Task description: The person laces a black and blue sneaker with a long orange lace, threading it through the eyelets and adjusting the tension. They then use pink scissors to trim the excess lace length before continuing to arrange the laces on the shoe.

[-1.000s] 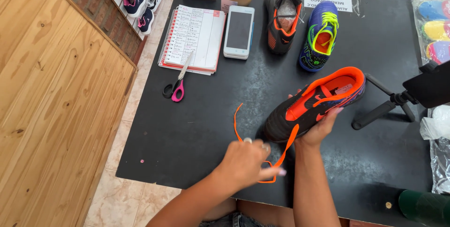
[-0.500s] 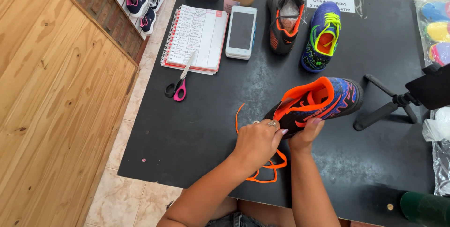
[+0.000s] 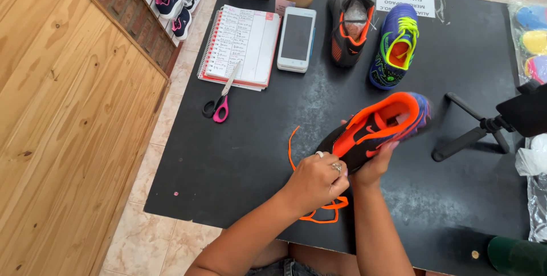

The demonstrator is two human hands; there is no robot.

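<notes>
Scissors (image 3: 216, 105) lie before the notebook (image 3: 240, 45), phone (image 3: 297, 38) right of it.

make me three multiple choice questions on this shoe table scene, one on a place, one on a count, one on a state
1. Where do the scissors lie?
A. beside the spiral notebook
B. inside a shoe
C. on the tiled floor

2. How many shoes are on or over the black table?
A. one
B. three
C. five

3. What is the state of the orange and black shoe?
A. lying flat, untouched
B. held up by both hands, with its orange lace loose
C. wrapped in a bag

Answers:
1. A, the pink-handled scissors sit at the notebook's lower edge, blades reaching over it.
2. B, a grey shoe, a blue shoe and the held one.
3. B, the left hand grips near the toe, the right hand supports it from below, and the lace trails off.
</notes>
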